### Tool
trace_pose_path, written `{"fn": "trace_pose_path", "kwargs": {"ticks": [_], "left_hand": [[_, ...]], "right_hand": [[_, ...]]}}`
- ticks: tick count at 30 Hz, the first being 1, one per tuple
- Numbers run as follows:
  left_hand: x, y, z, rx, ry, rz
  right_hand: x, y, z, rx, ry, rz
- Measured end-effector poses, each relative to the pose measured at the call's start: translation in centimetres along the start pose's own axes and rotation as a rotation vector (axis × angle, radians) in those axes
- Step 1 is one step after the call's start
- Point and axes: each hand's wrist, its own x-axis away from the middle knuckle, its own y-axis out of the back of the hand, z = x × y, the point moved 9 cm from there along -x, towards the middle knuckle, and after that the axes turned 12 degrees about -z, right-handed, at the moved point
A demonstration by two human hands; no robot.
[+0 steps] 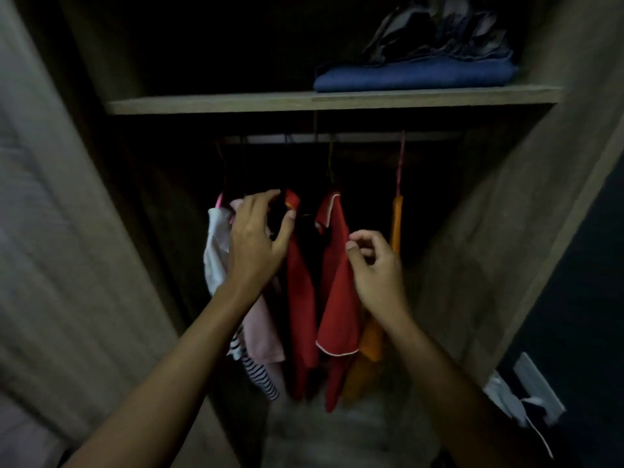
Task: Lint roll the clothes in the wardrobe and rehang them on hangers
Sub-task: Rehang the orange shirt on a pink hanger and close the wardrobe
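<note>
Red cloth filled the middle of the wardrobe (506,231): a red shirt (337,285) with white piping hung from the rail (354,137). A second red garment (300,298) hung just to its left, with a dark gap between the two. The left hand (258,241) was raised at collar height in front of the second red garment and the pink garment (265,332). Its fingers (266,197) were spread and gently curved, the thumb apart from them, closed on nothing, with the second red garment's collar just beside the fingertips. The right hand (374,265) was at the right edge of the red shirt, below its collar. Its fingers (368,236) were curled, the thumb tip close to the forefinger at the cloth's edge; whether they pinched the fabric could not be told. An orange garment (395,224) on a pink hanger (401,163) hung behind the right hand. At the left end hung a white garment (216,251), with a striped garment (260,373) showing below the pink one. On the shelf (270,103) above the rail lay a folded blue cloth (415,76) under a heap of dark clothes (439,32).
</note>
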Motion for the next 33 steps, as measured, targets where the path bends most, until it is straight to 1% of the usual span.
{"fn": "trace_pose_path", "kwargs": {"ticks": [2, 4, 5, 7, 10, 13, 15, 18, 21, 24, 29, 33], "left_hand": [[-0.7, 3.1, 0.7, -0.072, -0.066, -0.086], [-1.4, 6.4, 2.1, -0.14, -0.089, -0.208], [-1.6, 8.0, 2.9, -0.157, -0.097, -0.266], [-2.0, 11.0, 4.7, -0.163, -0.132, -0.328], [-2.5, 14.1, 9.3, -0.203, -0.141, -0.329], [-2.2, 15.0, 11.6, -0.193, -0.161, -0.306], [-2.6, 15.9, 14.5, -0.174, -0.159, -0.294], [-2.9, 17.2, 18.6, -0.167, -0.171, -0.294], [-3.0, 16.7, 20.7, -0.203, -0.205, -0.256], [-2.9, 15.9, 21.2, -0.242, -0.239, -0.257], [-3.0, 15.7, 21.5, -0.268, -0.263, -0.276], [-3.1, 15.6, 21.6, -0.268, -0.256, -0.27]], "right_hand": [[2.3, -3.7, -0.1, -0.022, -0.038, 0.113], [4.5, -7.6, -0.7, -0.021, -0.066, 0.21], [5.7, -9.6, -1.1, -0.002, -0.081, 0.251], [8.6, -13.8, -2.4, 0.051, -0.127, 0.335], [14.0, -20.7, -4.3, 0.075, -0.212, 0.436], [17.9, -23.6, -7.3, 0.152, -0.296, 0.46], [20.5, -26.7, -8.5, 0.242, -0.271, 0.485], [24.3, -30.6, -10.6, 0.399, -0.237, 0.574], [26.6, -32.3, -14.0, 0.542, -0.29, 0.513], [28.1, -33.5, -18.2, 0.6, -0.375, 0.476], [27.5, -33.5, -15.5, 0.577, -0.403, 0.399], [27.1, -33.5, -14.0, 0.582, -0.289, 0.437]]}}
